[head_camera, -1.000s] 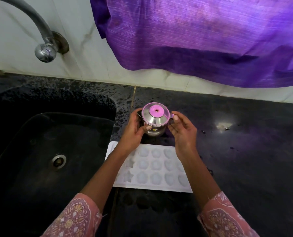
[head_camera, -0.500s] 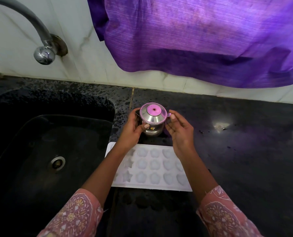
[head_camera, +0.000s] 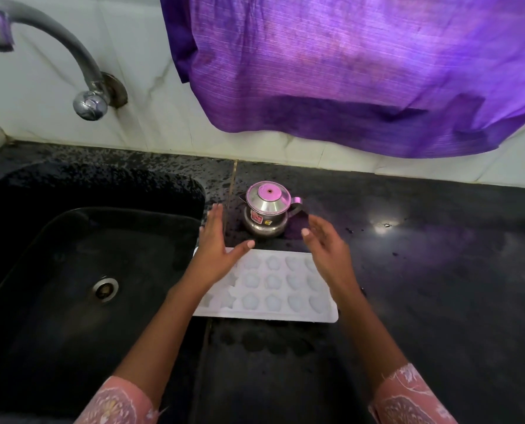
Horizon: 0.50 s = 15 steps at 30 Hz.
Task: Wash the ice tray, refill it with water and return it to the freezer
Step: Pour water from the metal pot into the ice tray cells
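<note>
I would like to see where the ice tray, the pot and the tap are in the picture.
ice tray (head_camera: 270, 316): head view, on its bare front rim.
pot (head_camera: 267, 208): head view, on the lower part of its lid.
tap (head_camera: 71, 44): head view, on the curved spout.

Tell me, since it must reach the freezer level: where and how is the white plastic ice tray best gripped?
The white plastic ice tray lies flat on the black counter, long side toward the person. Probably grip the flat rim at its two short ends, left hand coming from the left, right hand from the right; both are open.
</note>
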Motion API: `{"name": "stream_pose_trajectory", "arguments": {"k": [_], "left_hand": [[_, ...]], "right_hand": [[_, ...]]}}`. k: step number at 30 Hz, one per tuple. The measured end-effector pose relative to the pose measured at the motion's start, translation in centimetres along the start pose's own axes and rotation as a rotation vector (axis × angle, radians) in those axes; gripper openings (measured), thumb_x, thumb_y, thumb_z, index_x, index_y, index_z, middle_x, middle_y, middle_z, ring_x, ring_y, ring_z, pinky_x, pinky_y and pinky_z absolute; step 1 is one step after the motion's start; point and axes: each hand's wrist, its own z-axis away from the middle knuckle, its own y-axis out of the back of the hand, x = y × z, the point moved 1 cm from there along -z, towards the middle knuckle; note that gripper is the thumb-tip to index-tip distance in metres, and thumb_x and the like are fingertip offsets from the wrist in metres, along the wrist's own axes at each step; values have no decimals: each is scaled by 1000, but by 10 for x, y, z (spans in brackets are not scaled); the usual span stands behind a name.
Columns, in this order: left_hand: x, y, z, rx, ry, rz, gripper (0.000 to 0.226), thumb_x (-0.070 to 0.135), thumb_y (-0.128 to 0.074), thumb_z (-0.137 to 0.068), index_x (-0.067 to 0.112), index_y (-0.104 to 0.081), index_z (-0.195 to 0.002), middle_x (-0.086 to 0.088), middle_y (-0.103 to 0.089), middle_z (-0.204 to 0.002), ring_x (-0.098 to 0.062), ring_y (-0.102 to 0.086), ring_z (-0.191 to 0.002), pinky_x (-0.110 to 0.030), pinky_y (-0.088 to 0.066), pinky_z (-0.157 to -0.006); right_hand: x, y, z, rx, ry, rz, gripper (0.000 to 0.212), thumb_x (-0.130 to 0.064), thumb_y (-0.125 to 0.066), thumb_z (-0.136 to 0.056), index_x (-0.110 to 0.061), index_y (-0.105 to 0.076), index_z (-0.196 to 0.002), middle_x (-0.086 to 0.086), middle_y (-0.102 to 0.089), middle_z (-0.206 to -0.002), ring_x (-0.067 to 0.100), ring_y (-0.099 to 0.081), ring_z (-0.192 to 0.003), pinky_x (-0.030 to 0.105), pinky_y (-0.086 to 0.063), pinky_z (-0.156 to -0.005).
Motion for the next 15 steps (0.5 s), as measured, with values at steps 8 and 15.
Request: {"name": "stream_pose_trajectory", "arguments": {"k": [8, 15], "left_hand": [[-25, 13, 51, -1, 38, -290, 107, 64, -55, -74, 12, 1, -149, -1, 1, -159, -13, 7, -145, -38, 11, -114], [-35, 16, 78, -35, 98, -386, 129, 87, -37, -52, 14, 7, -149, -1, 7, -159, -14, 15, -144, -41, 16, -113]], "right_hand": [[20, 16, 42, -275, 125, 593, 81, -63, -49, -77, -29, -20, -145, -6, -13, -157, 13, -4, -145, 45, -7, -117], [41, 22, 64, -348, 83, 826, 134, -92, -42, -38, -35, 18, -143, -1, 24, -154, 10, 25, -139, 33, 19, -109]]}}
